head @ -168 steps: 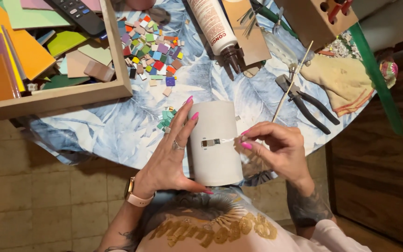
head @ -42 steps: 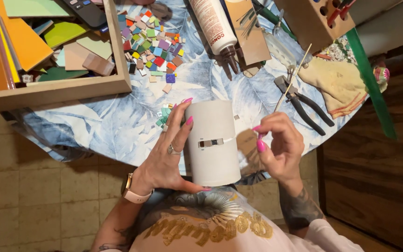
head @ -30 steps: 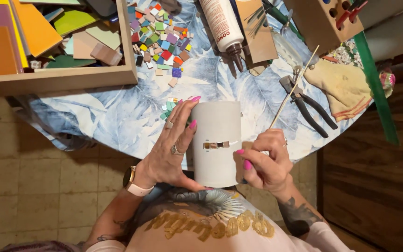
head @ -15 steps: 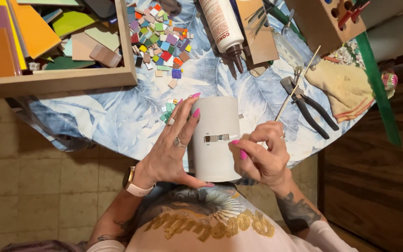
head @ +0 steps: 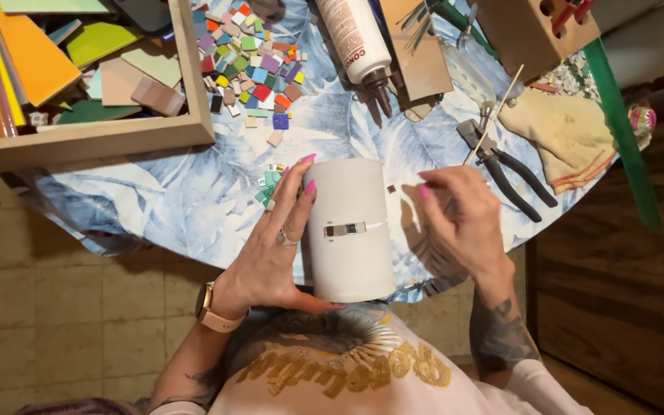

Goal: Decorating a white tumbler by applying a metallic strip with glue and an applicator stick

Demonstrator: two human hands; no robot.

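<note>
Two hands work a smooth white ceramic cylinder (head: pixel 347 230) at the desk (head: pixel 163 200) edge: left hand (head: pixel 274 246) spread around its side, right hand (head: pixel 459 219) pinching a thin wooden stick (head: pixel 493 115). It looks rigid, slippery, breakable; best cradled around its sides.

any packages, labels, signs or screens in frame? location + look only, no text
Adhesive tube: top centre of the table, lying nozzle toward the person; white cylinder with red print and a dark nozzle.
Dark flat device, maybe a screen: top left in the wooden tray; cropped, hard to tell.
No signs.
</note>
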